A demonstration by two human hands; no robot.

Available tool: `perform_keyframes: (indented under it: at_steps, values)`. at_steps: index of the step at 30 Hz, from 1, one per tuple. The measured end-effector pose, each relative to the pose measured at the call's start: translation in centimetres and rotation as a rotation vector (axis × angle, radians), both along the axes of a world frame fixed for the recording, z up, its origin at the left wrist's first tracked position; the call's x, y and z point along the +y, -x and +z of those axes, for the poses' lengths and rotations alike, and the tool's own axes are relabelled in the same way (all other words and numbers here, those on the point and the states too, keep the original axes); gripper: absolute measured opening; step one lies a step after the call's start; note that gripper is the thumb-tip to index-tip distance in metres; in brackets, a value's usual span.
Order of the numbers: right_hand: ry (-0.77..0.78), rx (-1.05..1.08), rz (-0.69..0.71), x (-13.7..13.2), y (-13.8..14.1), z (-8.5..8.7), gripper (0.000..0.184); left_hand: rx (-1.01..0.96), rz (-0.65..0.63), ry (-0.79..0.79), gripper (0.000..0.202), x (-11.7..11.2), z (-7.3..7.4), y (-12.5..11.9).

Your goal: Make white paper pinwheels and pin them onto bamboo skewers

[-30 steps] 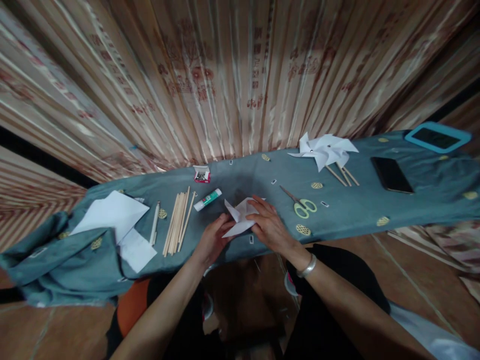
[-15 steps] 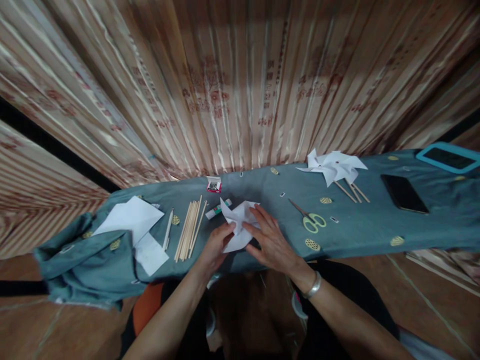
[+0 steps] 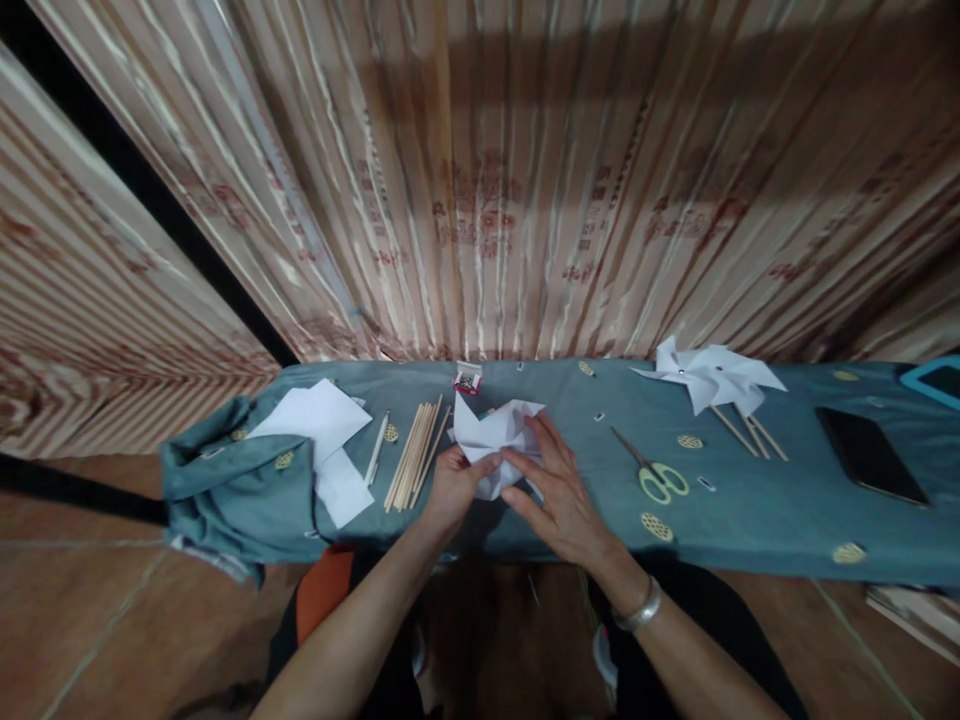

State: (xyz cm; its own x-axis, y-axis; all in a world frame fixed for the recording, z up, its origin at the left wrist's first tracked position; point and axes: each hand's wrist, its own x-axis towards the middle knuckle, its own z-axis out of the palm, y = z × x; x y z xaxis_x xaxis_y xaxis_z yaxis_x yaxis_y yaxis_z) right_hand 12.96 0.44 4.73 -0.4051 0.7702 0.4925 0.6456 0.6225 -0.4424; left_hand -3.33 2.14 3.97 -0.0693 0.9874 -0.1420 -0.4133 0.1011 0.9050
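A white paper pinwheel (image 3: 491, 428) with folded blades is between my hands, above the front part of the cloth-covered table. My left hand (image 3: 456, 487) pinches its lower left side, thumb on top near the centre. Spread fingers of my right hand (image 3: 561, 492) touch the right blade and the middle; the thumb is apart, below. Behind the paper, a glue stick (image 3: 486, 412) is almost wholly hidden. Thin wooden sticks (image 3: 415, 455) lie in a bunch left of my hands. A small open red-and-white box (image 3: 467, 379) of small metal pieces stands beyond the pinwheel.
Scissors (image 3: 654, 480) with green handles lie to the right on the table (image 3: 585, 440). Finished pinwheels on sticks (image 3: 712, 375), a black phone (image 3: 870, 455) and a blue-framed device (image 3: 934, 380) are farther right. A white pen (image 3: 377, 450) and paper sheets (image 3: 319, 420) lie left. A curtain (image 3: 525, 180) hangs behind.
The view has turned, so the table's things appear farther right and lower. The pinwheel is tilted differently and now covers most of the glue stick. Both hands remain at the paper.
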Motion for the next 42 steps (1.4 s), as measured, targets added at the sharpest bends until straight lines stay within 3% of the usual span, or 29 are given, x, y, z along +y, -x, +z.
perform_keyframes:
  at_steps: [12, 20, 25, 33, 38, 42]
  values:
    - [-0.015, 0.034, 0.02, -0.4, 0.4, 1.4, 0.041, -0.058, 0.038, 0.013, 0.037, -0.2, 1.5, 0.1]
    - [-0.122, 0.016, 0.033, -0.7, 0.5, 1.5, 0.043, -0.073, 0.062, 0.041, 0.039, -0.2, 1.5, 0.0]
    - [-0.113, 0.064, -0.033, -0.7, 0.3, 1.4, 0.039, -0.114, 0.21, 0.019, 0.036, 0.9, 2.1, 1.8]
    - [0.07, 0.194, -0.125, 1.0, -0.1, -1.5, 0.03, -0.165, 0.466, 0.025, 0.022, 2.8, 4.9, 7.9]
    - [0.233, 0.242, -0.104, 2.4, 0.5, -3.4, 0.024, -0.193, 0.573, -0.005, 0.02, 3.3, 5.5, 9.3]
    - [0.227, 0.189, -0.096, 5.5, 1.8, -3.3, 0.02, -0.19, 0.563, -0.023, 0.021, 3.5, 5.8, 9.7]
